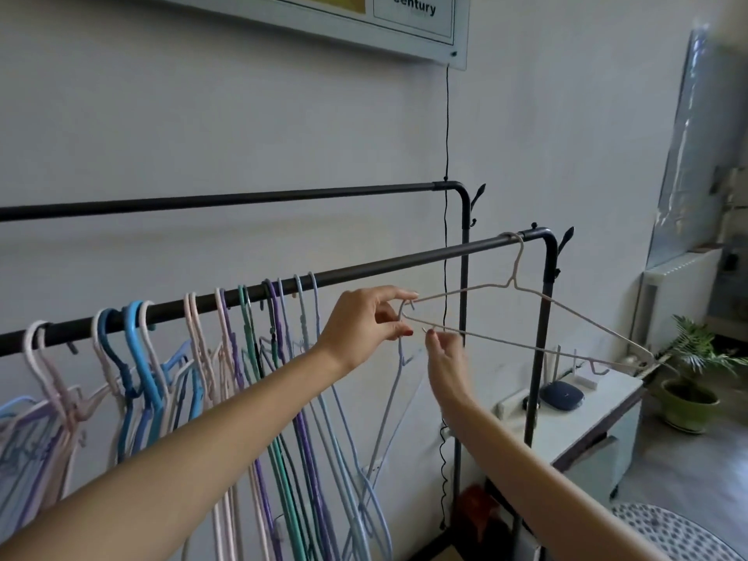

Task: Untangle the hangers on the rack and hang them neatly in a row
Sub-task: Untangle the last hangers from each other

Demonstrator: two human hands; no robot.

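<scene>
1. A black metal clothes rack point(364, 271) with two horizontal rails stands against a pale wall; the nearer rail slopes up from lower left to upper right.
2. A crowded bunch of thin coated wire hangers point(226, 358) in pink, blue, purple, teal and pale grey hangs from the left and middle of the nearer rail, many of them overlapping and crossing one another.
3. One pale beige wire hanger point(566, 307) hangs alone by its hook near the right end of the nearer rail, well apart from the bunch and tilted, with its left tip raised.
4. The left hand point(360, 321) reaches up from lower left; its thumb and fingers are curled and pinch the left tip of the beige hanger.
5. The right hand point(445, 358) reaches up from lower right, just beside the left hand; its fingertips point(432, 334) pinch the beige hanger's bottom bar near the same tip.
6. A pale grey-blue hanger point(398, 382) hangs just below the two hands, at the right edge of the bunch.
7. To the right stand a low white cabinet point(599, 423) and a green potted plant point(692, 382) on the floor.
8. A black cable point(447, 127) runs down the wall from a framed poster point(404, 26).
</scene>
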